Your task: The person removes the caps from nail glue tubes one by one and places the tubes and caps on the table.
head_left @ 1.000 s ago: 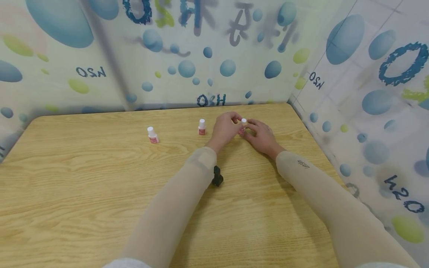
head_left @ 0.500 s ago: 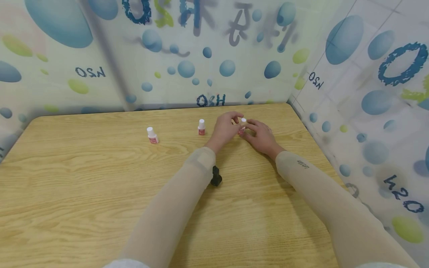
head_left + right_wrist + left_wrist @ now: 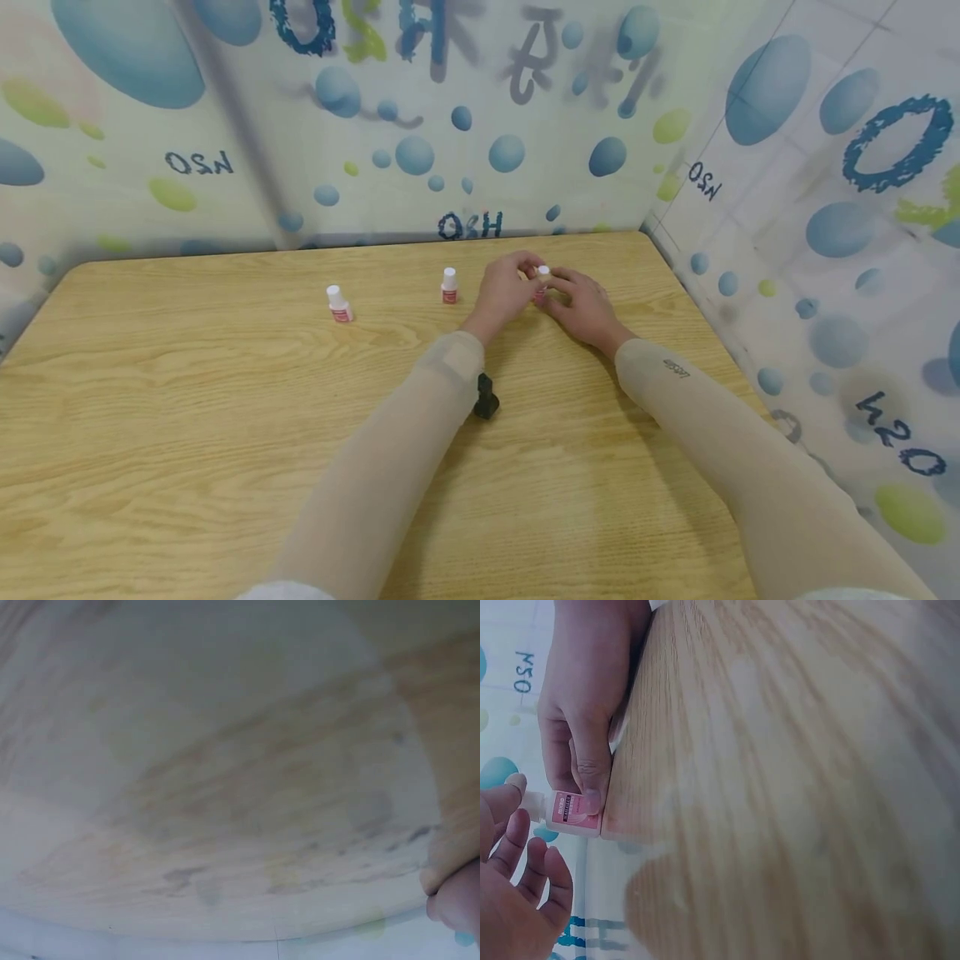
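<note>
Both hands meet over the right bottle (image 3: pixel 566 808), which stands in the far right part of the tabletop (image 3: pixel 187 417), nearer the far edge than the near one. The right hand (image 3: pixel 587 308) grasps its pink-labelled body, the thumb pressed on the label. The left hand (image 3: pixel 504 290) pinches the white cap between thumb and forefinger, its other fingers loosely bent.

To the left, just beyond the left hand, stands the middle bottle (image 3: pixel 449 287), with the left bottle (image 3: pixel 340 305) farther left and slightly nearer. All three sit well inside the far edge, where a strip of wood runs between them and the patterned back wall (image 3: pixel 420 125). Past the left bottle, the wood stretches broadly to the left edge; a narrower band lies between the right hand and the right edge, beside the right wall (image 3: pixel 832 325).

A small black object (image 3: pixel 486 398) lies nearer, against the outline of the left sleeve (image 3: pixel 382 458) and partly hidden by it. Between that and the right sleeve (image 3: pixel 697 433), a wedge of wood widens toward the near side. The right wrist view shows mostly blurred wood, with fingertips at its right border.
</note>
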{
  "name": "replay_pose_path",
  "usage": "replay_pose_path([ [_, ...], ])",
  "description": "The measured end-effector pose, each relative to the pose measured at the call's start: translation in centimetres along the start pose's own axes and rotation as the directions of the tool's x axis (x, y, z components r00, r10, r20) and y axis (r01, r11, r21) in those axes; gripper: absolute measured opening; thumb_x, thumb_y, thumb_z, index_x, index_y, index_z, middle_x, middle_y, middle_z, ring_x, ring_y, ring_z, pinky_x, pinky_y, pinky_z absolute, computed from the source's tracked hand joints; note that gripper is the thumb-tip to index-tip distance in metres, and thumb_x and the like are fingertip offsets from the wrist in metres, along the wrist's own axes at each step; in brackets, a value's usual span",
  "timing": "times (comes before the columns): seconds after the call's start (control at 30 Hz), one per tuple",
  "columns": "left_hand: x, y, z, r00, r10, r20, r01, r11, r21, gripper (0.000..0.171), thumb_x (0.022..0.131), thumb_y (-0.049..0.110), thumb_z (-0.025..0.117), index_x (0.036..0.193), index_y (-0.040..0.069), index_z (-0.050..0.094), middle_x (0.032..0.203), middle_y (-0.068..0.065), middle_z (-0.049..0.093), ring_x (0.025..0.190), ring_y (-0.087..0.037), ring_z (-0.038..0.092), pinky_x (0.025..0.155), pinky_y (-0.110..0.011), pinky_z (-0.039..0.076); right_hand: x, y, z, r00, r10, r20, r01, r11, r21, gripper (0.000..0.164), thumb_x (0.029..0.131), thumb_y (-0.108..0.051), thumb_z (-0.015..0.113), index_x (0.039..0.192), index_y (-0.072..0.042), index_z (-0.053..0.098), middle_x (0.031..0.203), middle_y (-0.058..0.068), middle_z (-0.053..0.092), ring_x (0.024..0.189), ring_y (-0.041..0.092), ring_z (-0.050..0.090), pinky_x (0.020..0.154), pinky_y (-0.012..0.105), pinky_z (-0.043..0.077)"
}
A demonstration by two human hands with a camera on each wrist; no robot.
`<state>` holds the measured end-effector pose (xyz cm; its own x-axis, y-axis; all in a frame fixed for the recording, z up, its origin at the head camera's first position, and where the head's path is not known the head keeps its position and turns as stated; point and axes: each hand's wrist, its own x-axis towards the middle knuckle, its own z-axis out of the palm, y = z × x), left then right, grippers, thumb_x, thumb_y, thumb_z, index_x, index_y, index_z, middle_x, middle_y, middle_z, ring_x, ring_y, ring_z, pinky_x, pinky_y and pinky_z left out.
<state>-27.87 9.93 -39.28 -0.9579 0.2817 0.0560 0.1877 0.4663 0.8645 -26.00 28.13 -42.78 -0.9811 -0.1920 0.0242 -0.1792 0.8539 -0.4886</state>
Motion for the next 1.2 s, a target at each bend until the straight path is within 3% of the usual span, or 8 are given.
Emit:
replay_pose_path([
  [0.87,0.00,-0.35,0.20,1.000,0.013,-0.019,-0.014,0.998,-0.056,0.014,0.104,0.018,0.070,0.116,0.012,0.072,0.101,-0.003,0.068,0.072,-0.014,0.055,0.059,-0.025,0.046,-0.23,-0.35,-0.33,1.000,0.009,0.023,-0.009,1.000,-0.003,0.054,0.110,-0.043,0.057,0.159,-0.020,0.052,0.172,0.015,0.036,0.163,0.039,0.024,0.129,0.069,0.013],
  [1.2,-0.10,-0.29,0.07,1.000,-0.008,-0.016,0.007,1.000,-0.023,0.016,0.103,0.020,0.071,0.117,0.012,0.069,0.105,-0.004,0.068,0.072,-0.013,0.054,0.062,-0.024,0.045,-0.24,-0.36,-0.34,1.000,0.008,0.019,-0.008,1.000,0.010,0.047,0.110,-0.042,0.058,0.151,-0.019,0.060,0.171,0.014,0.037,0.163,0.039,0.025,0.129,0.069,0.012],
])
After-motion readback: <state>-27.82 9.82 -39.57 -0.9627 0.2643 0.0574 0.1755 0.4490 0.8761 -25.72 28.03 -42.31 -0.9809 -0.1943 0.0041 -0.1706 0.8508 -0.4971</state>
